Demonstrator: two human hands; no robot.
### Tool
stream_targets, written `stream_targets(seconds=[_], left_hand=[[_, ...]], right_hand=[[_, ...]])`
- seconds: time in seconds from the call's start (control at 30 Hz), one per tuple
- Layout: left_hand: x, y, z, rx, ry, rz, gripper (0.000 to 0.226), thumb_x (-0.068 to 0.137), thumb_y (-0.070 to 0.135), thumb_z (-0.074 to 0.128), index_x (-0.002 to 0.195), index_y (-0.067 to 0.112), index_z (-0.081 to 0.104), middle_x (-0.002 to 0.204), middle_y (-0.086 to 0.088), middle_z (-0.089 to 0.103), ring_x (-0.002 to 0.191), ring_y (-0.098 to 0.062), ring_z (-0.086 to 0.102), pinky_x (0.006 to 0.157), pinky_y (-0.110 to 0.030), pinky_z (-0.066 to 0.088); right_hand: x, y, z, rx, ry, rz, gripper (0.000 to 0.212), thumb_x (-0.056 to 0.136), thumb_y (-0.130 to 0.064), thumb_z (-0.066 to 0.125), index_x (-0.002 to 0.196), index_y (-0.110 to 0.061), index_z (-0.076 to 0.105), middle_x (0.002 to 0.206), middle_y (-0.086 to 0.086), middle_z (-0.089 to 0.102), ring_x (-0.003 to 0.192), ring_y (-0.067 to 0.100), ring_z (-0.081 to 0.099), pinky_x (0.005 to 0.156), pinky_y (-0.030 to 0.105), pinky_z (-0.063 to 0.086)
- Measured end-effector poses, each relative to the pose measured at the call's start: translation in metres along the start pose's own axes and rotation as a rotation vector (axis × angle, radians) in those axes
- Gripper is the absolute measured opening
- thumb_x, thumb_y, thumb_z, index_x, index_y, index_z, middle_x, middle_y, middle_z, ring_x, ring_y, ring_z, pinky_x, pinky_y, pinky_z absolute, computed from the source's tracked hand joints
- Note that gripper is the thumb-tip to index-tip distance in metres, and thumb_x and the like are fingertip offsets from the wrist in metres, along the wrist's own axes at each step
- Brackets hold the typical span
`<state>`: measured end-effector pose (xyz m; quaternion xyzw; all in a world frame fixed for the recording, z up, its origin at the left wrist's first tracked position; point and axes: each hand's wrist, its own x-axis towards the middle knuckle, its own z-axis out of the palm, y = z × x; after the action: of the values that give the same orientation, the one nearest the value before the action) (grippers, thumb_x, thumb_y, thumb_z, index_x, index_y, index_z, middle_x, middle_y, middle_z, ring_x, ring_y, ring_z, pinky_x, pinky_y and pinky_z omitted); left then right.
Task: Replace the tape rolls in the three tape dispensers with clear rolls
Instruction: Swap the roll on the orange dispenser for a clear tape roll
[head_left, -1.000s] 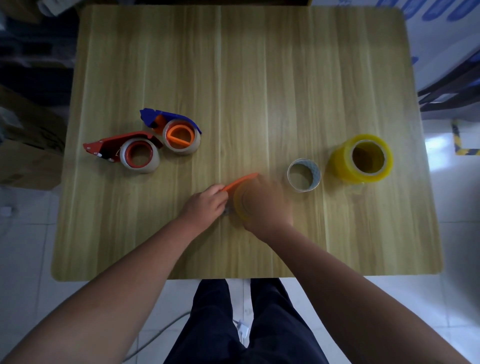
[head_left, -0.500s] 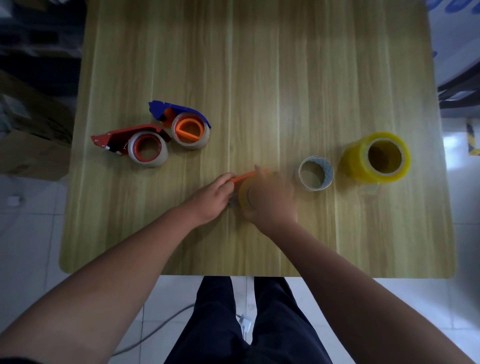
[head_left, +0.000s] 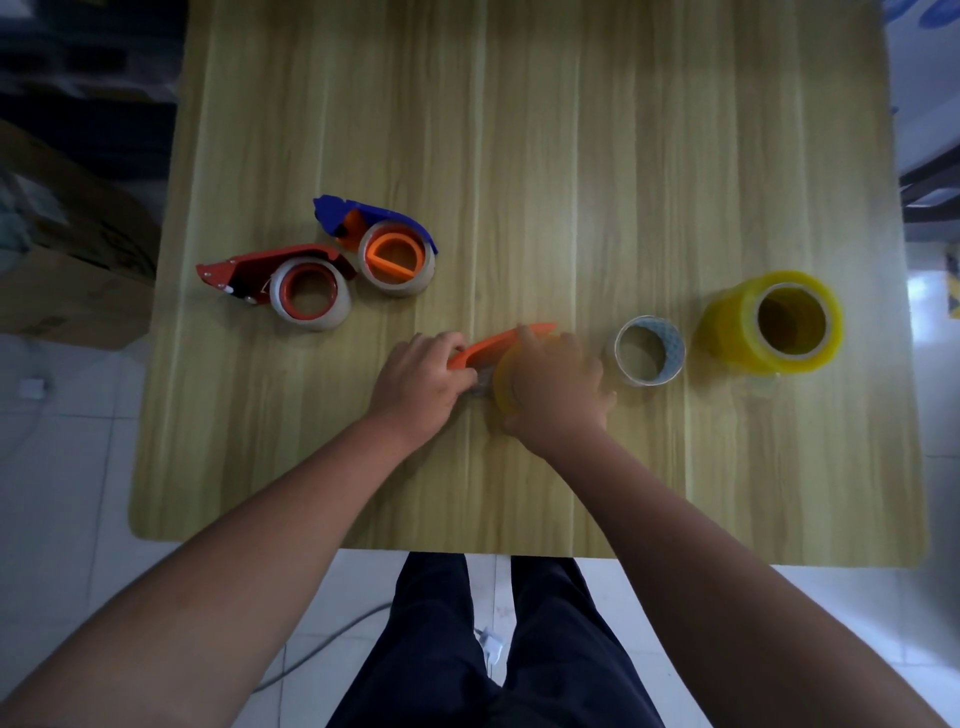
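- While our left hand pinches the tail end of the orange dispenser near the middle of the wooden table, our right hand is wrapped over the yellow roll seated in it, fingers curled round its rim.
- Judging by that two-handed grip, we are on the third dispenser and busy with its roll, most likely working the yellow tape off the hub; whether it has begun to come free we cannot tell, since the right hand covers the hub.
- Off to the left lie the red dispenser and the blue dispenser, touching one another, each carrying a pale, whitish roll, so we take those two as already done.
- Just right of our right hand stands the clear roll on its side face, apart from the hand, and beyond it a stack of yellow rolls.
- Next, as we judge it, the left hand must brace the orange frame flat while the right pulls the yellow roll straight off, sets it aside, and reaches the short way to the clear roll.
- Seating it will call for lining its core up with the hub before pressing it home.
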<state>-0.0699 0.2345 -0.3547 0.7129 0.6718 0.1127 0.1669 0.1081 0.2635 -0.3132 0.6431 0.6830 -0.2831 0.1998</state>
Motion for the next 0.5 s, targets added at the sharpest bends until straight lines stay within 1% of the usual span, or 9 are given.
stream_targets(seconds=[0.03,0.07,0.1,0.17,0.23,0.3,0.4,0.5], left_hand=[[-0.002,0.002,0.0,-0.047,0.01,-0.04,0.035,0.089,0.039,0.049,0.112,0.015,0.061,0.099,0.0,0.059,0.089,-0.019,0.053,0.075,-0.031,0.041],[-0.005,0.005,0.001,-0.04,0.003,-0.023,0.033,0.089,0.036,0.052,0.111,0.012,0.062,0.093,-0.003,0.061,0.082,-0.02,0.055,0.07,-0.031,0.044],[-0.008,0.007,0.002,-0.037,0.033,0.0,0.03,0.09,0.031,0.056,0.109,0.009,0.064,0.088,-0.005,0.062,0.075,-0.022,0.056,0.065,-0.034,0.048],[-0.015,0.008,0.006,-0.001,0.12,0.014,0.023,0.089,0.022,0.063,0.104,0.006,0.069,0.087,-0.007,0.066,0.067,-0.022,0.058,0.059,-0.035,0.052],[-0.019,0.014,0.008,0.034,0.167,0.001,0.014,0.087,0.019,0.066,0.092,0.008,0.074,0.104,-0.006,0.07,0.07,-0.021,0.062,0.059,-0.034,0.054],[-0.024,0.019,0.011,-0.008,0.174,-0.056,0.011,0.085,0.017,0.069,0.079,0.009,0.073,0.118,-0.005,0.068,0.079,-0.021,0.066,0.062,-0.032,0.054],[-0.027,0.02,0.015,-0.119,0.196,-0.147,0.011,0.086,0.014,0.069,0.078,0.007,0.07,0.123,-0.009,0.066,0.088,-0.026,0.068,0.067,-0.034,0.056],[-0.028,0.017,0.016,-0.156,0.197,-0.139,0.01,0.085,0.011,0.071,0.077,0.004,0.069,0.121,-0.014,0.067,0.092,-0.03,0.069,0.071,-0.037,0.059]], right_hand=[[0.001,0.0,0.0,-0.01,0.008,-0.001,0.115,0.076,-0.052,0.074,0.147,-0.052,-0.016,0.16,0.005,-0.004,0.141,0.041,0.014,0.105,0.067,0.03],[0.001,0.001,0.0,-0.017,0.015,0.0,0.114,0.076,-0.054,0.073,0.147,-0.051,-0.016,0.16,0.006,-0.003,0.141,0.041,0.016,0.105,0.067,0.03],[0.001,0.001,0.0,-0.02,0.019,0.004,0.114,0.076,-0.057,0.073,0.147,-0.051,-0.017,0.16,0.006,-0.002,0.141,0.041,0.016,0.105,0.067,0.03],[0.001,0.0,0.0,-0.018,0.023,0.012,0.115,0.076,-0.058,0.072,0.148,-0.05,-0.017,0.161,0.007,-0.001,0.141,0.041,0.017,0.105,0.067,0.031],[0.001,-0.002,0.001,-0.006,0.024,0.015,0.114,0.076,-0.058,0.072,0.148,-0.05,-0.016,0.161,0.007,-0.001,0.141,0.042,0.017,0.105,0.067,0.03],[0.001,-0.002,0.003,0.006,0.028,0.011,0.115,0.075,-0.058,0.073,0.148,-0.049,-0.015,0.16,0.007,0.0,0.14,0.042,0.018,0.105,0.067,0.031],[0.0,0.0,0.003,-0.001,0.033,-0.002,0.114,0.075,-0.059,0.073,0.148,-0.049,-0.014,0.16,0.006,0.001,0.139,0.041,0.02,0.105,0.066,0.031],[-0.001,0.002,0.003,-0.019,0.035,-0.018,0.114,0.076,-0.058,0.072,0.148,-0.049,-0.015,0.16,0.006,-0.001,0.14,0.041,0.019,0.105,0.066,0.031]])
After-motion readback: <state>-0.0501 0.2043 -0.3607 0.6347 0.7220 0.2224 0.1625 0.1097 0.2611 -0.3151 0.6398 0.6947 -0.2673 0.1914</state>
